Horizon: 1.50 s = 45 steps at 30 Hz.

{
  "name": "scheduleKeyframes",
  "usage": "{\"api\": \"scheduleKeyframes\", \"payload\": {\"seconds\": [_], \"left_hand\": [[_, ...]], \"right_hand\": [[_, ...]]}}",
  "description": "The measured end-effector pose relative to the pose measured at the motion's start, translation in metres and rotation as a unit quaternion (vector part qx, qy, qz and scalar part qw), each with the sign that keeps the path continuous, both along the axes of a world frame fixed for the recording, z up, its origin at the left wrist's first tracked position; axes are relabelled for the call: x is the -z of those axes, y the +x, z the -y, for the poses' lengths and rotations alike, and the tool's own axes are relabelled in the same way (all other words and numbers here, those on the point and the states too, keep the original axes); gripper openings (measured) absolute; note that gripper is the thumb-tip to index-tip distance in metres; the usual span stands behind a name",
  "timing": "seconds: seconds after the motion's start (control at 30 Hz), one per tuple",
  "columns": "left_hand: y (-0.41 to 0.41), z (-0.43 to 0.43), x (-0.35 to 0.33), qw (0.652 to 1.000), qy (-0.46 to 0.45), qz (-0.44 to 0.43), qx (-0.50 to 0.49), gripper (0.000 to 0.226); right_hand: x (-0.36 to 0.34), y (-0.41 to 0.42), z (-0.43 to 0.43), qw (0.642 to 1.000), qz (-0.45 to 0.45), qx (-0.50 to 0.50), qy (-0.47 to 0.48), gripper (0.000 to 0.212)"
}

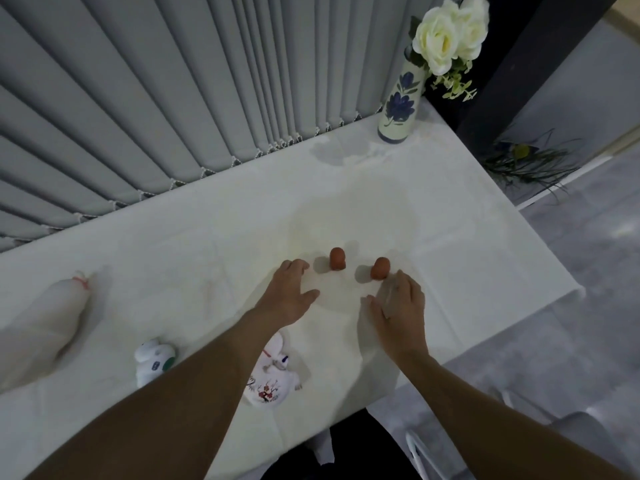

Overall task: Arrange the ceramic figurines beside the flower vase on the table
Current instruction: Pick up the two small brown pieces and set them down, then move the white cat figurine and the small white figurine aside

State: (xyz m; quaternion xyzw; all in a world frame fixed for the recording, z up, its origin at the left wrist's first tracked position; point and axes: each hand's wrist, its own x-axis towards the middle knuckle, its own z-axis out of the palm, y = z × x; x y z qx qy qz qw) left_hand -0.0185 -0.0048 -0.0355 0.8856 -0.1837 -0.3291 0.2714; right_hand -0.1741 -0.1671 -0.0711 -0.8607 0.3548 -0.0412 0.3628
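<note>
The flower vase (399,100) stands at the far right corner of the bench (214,237), and nothing sits beside it yet, so by my reading the arranging has barely begun. 2 small brown figurines (336,258) (379,268) stand mid-bench, well short of the vase and near each other but apart. 2 white figurines lie nearer the person than those, farthest from the vase: a glossy one with green and blue marks (152,362), and a painted one with red blossoms (273,382), partly hidden under the left forearm. A pale, blurred object (52,317) with a red tie lies far left of the vase; I cannot tell what it is.

The left hand (289,294) is open, fingers spread, empty, just beside one brown figurine. The right hand (398,306) is loosely open, empty, close to the other brown one without gripping it.

The vase is tall, cylindrical, glazed cream with blue flowers, holding white roses (446,32). The brown pieces look rounded and matte. A smooth white cloth covers the bench.
</note>
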Motion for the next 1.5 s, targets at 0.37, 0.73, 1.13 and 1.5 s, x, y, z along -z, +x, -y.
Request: {"api": "scheduleKeyframes", "payload": {"seconds": [0.37, 0.73, 1.13, 1.5], "left_hand": [[-0.022, -0.093, -0.016, 0.991, 0.124, -0.044, -0.009, 0.062], [-0.02, -0.114, -0.015, 0.989, -0.026, -0.084, -0.118, 0.04], [-0.012, -0.096, -0.016, 0.973, -0.21, 0.051, -0.085, 0.024], [-0.011, -0.105, -0.013, 0.985, -0.153, 0.074, -0.023, 0.047]], "right_hand": [[0.021, -0.026, -0.083, 0.983, -0.095, -0.061, -0.146, 0.099], [0.029, -0.031, -0.097, 0.968, -0.13, -0.081, -0.201, 0.096], [0.029, -0.029, -0.096, 0.97, -0.128, -0.066, -0.197, 0.095], [0.034, -0.031, -0.096, 0.969, -0.095, -0.073, -0.215, 0.091]]}}
